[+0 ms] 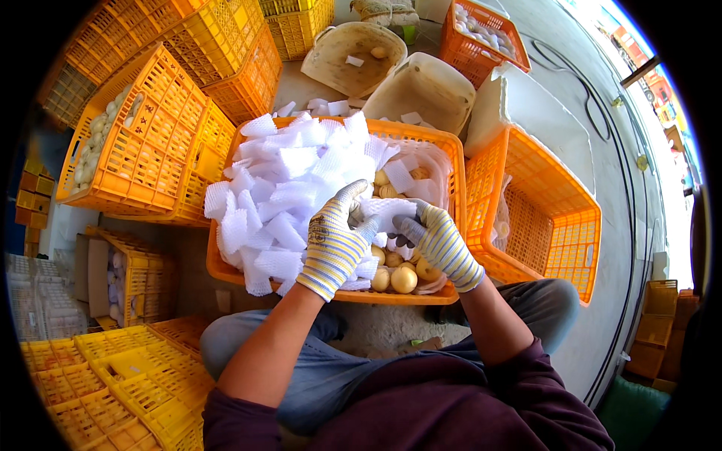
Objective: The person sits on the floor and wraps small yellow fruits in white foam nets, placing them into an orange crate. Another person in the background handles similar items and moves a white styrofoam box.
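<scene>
My left hand point(336, 239), in a striped knit glove with grey-coated fingers, is closed on one end of a white foam net sleeve point(385, 212). The other end is pinched by my right hand point(442, 244), gloved the same way. Whether a fruit sits inside the sleeve I cannot tell. Both hands are above an orange plastic crate point(346, 295). On its left side lies a tall heap of loose white foam net sleeves point(274, 188). Round pale-yellow fruits point(404, 280) show at the crate's near right, below my hands, and more lie at the far right, partly under foam pieces.
To the right stands a tilted orange crate point(560, 248) by a white foam box point(543, 113). Beyond the middle crate are two worn pale tubs point(432, 86). Stacked yellow crates point(162, 143) rise at left; more point(113, 383) sit at lower left. Black hoses point(613, 150) cross the floor.
</scene>
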`<state>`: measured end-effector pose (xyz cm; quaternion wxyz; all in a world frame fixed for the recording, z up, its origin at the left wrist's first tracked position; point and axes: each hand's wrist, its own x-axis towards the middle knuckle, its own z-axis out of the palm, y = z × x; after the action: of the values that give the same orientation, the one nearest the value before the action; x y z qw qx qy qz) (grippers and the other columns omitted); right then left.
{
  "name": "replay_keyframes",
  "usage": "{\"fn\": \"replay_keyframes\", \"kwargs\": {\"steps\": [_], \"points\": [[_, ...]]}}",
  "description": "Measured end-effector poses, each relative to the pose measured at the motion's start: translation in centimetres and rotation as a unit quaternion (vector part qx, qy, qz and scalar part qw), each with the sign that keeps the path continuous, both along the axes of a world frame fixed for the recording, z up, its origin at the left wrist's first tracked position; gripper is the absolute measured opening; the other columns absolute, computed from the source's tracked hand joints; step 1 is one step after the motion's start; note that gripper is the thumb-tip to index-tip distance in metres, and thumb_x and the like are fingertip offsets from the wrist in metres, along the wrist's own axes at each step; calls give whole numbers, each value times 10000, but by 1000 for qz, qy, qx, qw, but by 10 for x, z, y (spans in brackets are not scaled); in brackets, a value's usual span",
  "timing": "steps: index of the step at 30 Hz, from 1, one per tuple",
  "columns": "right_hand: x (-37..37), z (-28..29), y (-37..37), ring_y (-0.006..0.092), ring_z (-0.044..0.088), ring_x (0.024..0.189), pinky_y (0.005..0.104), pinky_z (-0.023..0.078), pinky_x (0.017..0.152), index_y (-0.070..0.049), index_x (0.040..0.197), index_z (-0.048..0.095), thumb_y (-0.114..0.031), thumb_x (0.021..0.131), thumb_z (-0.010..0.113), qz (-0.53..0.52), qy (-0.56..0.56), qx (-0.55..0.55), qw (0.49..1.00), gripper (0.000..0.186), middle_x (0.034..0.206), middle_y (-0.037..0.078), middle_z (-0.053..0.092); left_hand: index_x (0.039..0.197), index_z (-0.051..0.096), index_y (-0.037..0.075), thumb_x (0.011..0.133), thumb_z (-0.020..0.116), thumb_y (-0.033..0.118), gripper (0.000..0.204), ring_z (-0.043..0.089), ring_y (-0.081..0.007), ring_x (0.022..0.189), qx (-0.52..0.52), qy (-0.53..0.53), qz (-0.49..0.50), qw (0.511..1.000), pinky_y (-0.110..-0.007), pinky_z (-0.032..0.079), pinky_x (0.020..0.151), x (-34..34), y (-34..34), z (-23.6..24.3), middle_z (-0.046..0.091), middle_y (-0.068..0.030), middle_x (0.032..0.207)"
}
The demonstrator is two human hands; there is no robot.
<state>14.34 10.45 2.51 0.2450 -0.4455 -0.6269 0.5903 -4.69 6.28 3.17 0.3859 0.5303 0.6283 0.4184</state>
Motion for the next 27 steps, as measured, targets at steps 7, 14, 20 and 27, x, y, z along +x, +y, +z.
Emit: {"fn": "replay_keyframes", "kwargs": {"steps": [7, 14, 20, 27], "points": [[-4, 5, 3, 103, 641, 798, 258, 522, 738, -16, 1180, 625, -199, 991, 574, -21, 108, 13, 994, 268, 904, 32, 692, 1403, 450, 40, 810, 728, 46, 656, 591, -96, 920, 10, -364, -69, 929, -228, 521, 722, -14, 9, 11, 631, -64, 1099], [-8, -42, 35, 171, 639, 910, 276, 512, 827, 19, 1187, 623, -110, 958, 587, 140, 23, 32, 989, 266, 1004, 77, 699, 1292, 572, 12, 802, 688, -60, 508, 608, -82, 838, -45, -213, -3, 976, -226, 546, 687, -21, 10, 10, 659, -72, 1019], [-3, -194, 71, 381, 591, 1126, 414, 474, 971, -105, 1328, 539, -169, 837, 613, 196, -335, 146, 910, 500, 1272, 205, 587, 1321, 559, 48, 845, 639, -31, 490, 566, -53, 725, -65, -190, 19, 979, -196, 509, 574, -23, 10, 13, 640, -38, 946], [-29, -189, 71, 369, 587, 1138, 414, 469, 983, -110, 1299, 554, -209, 806, 630, 178, -384, 104, 900, 508, 1276, 193, 578, 1309, 570, 40, 855, 635, -41, 465, 548, -52, 704, -53, -172, 53, 982, -196, 513, 569, -30, 9, 12, 620, -31, 936]]}}
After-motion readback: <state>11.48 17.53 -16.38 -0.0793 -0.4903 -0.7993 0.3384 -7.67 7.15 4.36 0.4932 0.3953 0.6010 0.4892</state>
